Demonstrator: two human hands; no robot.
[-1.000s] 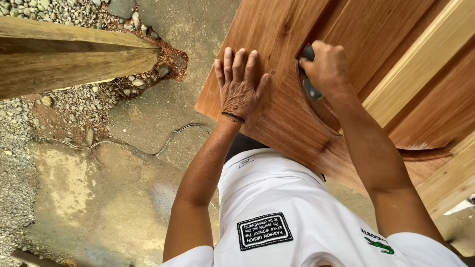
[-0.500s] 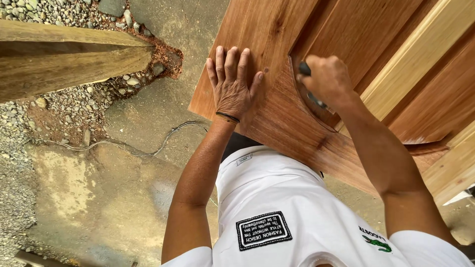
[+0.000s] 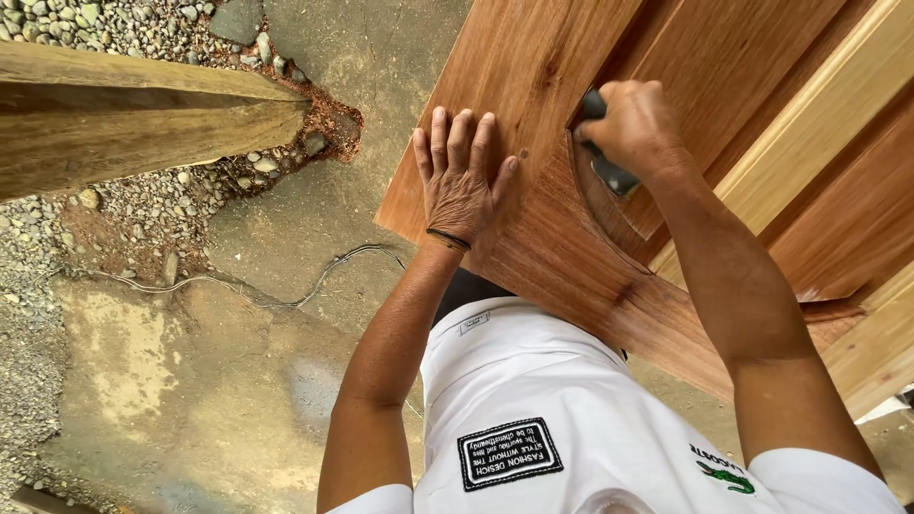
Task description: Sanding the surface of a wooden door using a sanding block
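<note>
Smooth, reddish-brown wooden door panel point(image 3: 533, 86) with a matt sheen; paler bare wooden rail point(image 3: 819, 124); rough weathered timber beam point(image 3: 124, 124); matt black tool point(image 3: 609, 171); coarse concrete floor point(image 3: 190, 381).

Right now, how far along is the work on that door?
Done: the door shows even reddish-brown colour. In hand: the right hand grips a dark tool at the curved panel edge; the left hand lies flat on the wood. Left: cannot tell; pale strips adjoin the brown.
</note>
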